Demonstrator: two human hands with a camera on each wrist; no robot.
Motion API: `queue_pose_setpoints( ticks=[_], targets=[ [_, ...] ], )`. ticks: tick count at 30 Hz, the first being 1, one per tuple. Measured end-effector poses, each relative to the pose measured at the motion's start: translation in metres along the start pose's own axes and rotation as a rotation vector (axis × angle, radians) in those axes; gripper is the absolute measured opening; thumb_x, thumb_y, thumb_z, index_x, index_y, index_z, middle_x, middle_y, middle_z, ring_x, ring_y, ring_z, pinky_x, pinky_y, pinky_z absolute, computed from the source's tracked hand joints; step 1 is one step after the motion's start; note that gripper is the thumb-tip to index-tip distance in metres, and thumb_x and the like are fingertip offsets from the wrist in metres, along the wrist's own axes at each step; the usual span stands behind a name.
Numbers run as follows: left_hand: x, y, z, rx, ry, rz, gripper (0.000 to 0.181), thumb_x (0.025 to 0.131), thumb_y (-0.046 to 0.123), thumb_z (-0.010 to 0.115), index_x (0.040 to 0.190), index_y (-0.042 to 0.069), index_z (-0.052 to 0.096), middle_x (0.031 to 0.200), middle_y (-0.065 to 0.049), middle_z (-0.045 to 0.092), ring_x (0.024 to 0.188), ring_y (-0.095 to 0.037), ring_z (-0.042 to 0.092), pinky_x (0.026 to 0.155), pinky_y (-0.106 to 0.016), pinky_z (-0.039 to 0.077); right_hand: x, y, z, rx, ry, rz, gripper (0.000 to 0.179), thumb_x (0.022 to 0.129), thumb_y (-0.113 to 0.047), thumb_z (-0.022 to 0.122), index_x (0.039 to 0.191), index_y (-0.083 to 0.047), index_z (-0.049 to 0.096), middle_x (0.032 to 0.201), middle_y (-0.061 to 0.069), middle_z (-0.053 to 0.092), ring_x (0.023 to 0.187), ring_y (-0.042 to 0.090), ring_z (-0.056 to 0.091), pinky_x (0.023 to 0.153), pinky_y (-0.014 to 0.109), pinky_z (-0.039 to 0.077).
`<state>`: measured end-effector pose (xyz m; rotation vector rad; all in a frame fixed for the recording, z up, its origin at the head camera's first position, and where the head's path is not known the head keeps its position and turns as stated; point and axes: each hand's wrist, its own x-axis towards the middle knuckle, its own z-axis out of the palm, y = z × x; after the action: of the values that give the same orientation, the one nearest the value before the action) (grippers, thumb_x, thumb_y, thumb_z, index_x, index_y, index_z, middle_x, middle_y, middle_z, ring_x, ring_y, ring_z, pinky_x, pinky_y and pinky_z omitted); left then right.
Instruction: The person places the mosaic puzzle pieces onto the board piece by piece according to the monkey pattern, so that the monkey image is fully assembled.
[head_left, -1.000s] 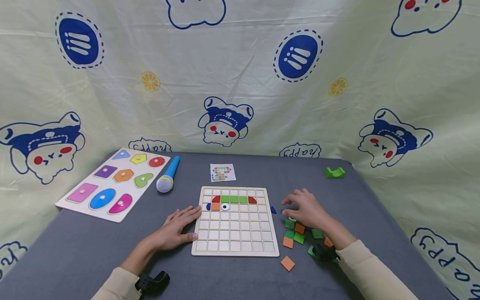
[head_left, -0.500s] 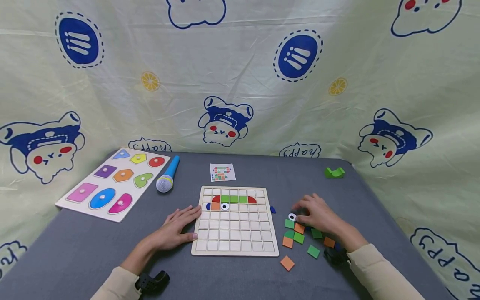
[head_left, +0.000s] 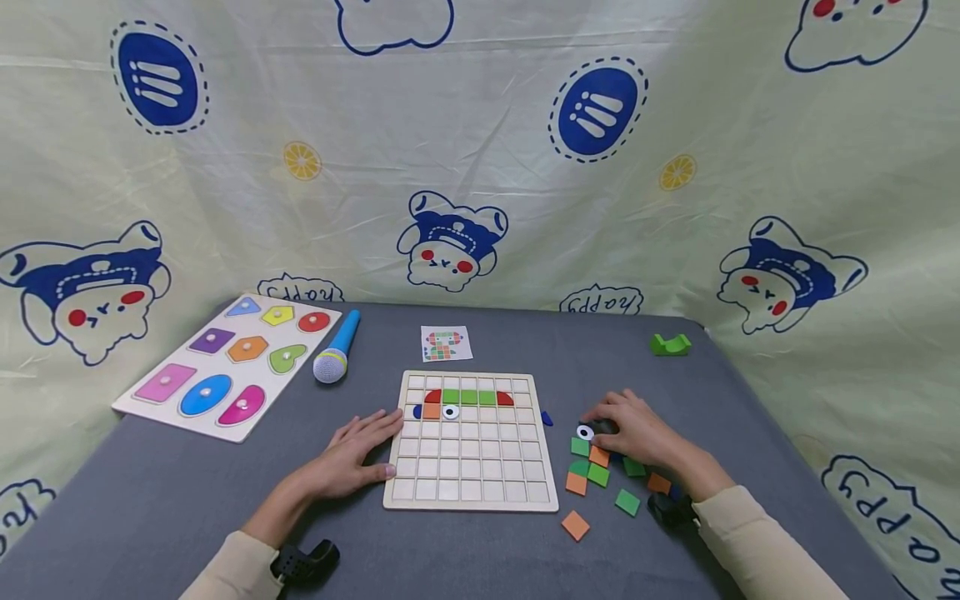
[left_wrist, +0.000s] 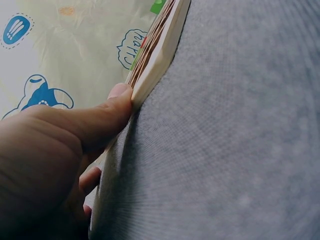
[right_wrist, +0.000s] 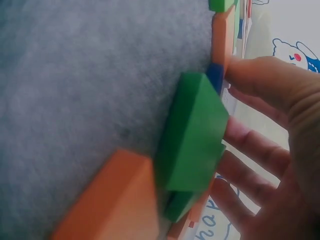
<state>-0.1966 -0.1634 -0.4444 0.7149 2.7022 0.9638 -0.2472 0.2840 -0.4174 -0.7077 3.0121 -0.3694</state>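
My left hand (head_left: 347, 457) rests beside the square wooden grid board (head_left: 470, 476), fingers extended along its left edge. In the left wrist view the thumb (left_wrist: 107, 116) touches the board's side. The board carries red, green, orange and blue tiles and one eye tile (head_left: 450, 412). Right of it, my right hand (head_left: 636, 430) reaches over loose tiles, its thumb and forefinger around another eye tile (head_left: 584, 432) lying on the table. Whether they touch it is unclear. Under that hand the right wrist view shows a green tile (right_wrist: 192, 132) and orange tile (right_wrist: 117, 200), with the fingers spread.
A pattern card (head_left: 446, 343) lies behind the board. On the left are a shape puzzle (head_left: 255, 387) and a toy microphone (head_left: 337, 346). A green curved block (head_left: 670, 345) sits at the back right. One blue tile (head_left: 547, 418) lies beside the board.
My right hand has shifted right and back toward me, uncovering the eye tile, then closed slightly around it. My left hand stays at the board's edge.
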Motion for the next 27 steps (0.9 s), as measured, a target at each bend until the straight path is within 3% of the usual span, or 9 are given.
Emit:
queue_pose_setpoints(
  ticks=[16,27],
  targets=[
    [-0.001,0.0,-0.001,-0.012,-0.005,0.015,0.07,0.09,0.034,0.061,0.148,0.009,0.031,0.156,-0.011,0.028,0.145,-0.039,0.015,0.113,-0.062,0.002,0.0,-0.004,0.0,-0.002,0.03,-0.041,0.019,0.082,-0.022,0.07,0.101,-0.023,0.072,0.089,-0.004,0.054,0.084,0.013,0.038,0.072,0.029,0.029],
    [0.0,0.0,-0.001,-0.009,-0.003,0.012,0.069,0.09,0.033,0.062,0.148,0.009,0.031,0.156,-0.01,0.028,0.145,-0.038,0.015,0.113,-0.061,0.003,0.016,-0.035,-0.003,0.027,0.054,-0.127,0.019,0.083,-0.024,0.071,0.102,-0.024,0.072,0.092,-0.003,0.057,0.086,0.011,0.039,0.073,0.03,0.033]
  ],
)
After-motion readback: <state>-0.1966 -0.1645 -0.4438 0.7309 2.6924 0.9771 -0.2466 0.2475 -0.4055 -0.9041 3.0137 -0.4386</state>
